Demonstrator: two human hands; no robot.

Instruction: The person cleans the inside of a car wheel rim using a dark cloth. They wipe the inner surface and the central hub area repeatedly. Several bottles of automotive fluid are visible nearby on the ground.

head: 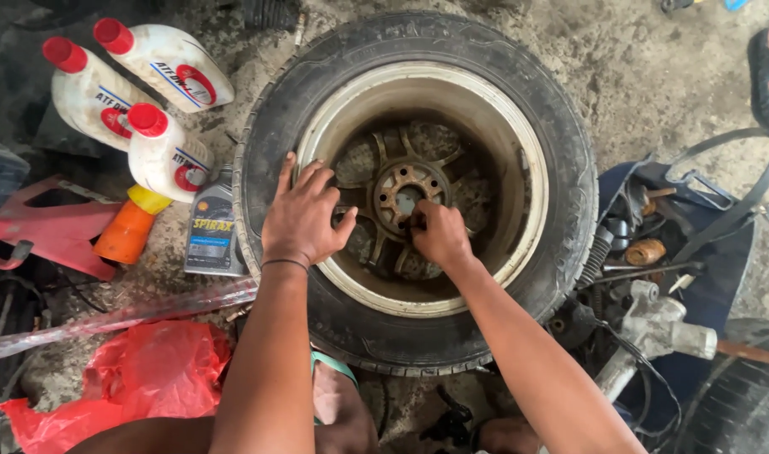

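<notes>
Rusty hub (407, 195) sits against the right hand (439, 235)'s closed grip; left hand (305, 214) lies open on the rim (519, 160).

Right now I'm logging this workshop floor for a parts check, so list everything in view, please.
wheel: 1, black tyre on a dirty pale rim, lying flat, centre
hub: 1, rusty, inside the wheel
white bottles: 3, red caps, upper left
grey bottle: 1, beside the wheel's left edge
orange bottle: 1, yellow cap, lying left
red stand: 1, far left
red plastic bag: 1, lower left
blue bag: 1, holding tools, right
metal part: 1, silver, lower right
second tyre: 1, black, bottom right corner
left hand: flat on the rim
right hand: at the hub, grip unclear
</notes>
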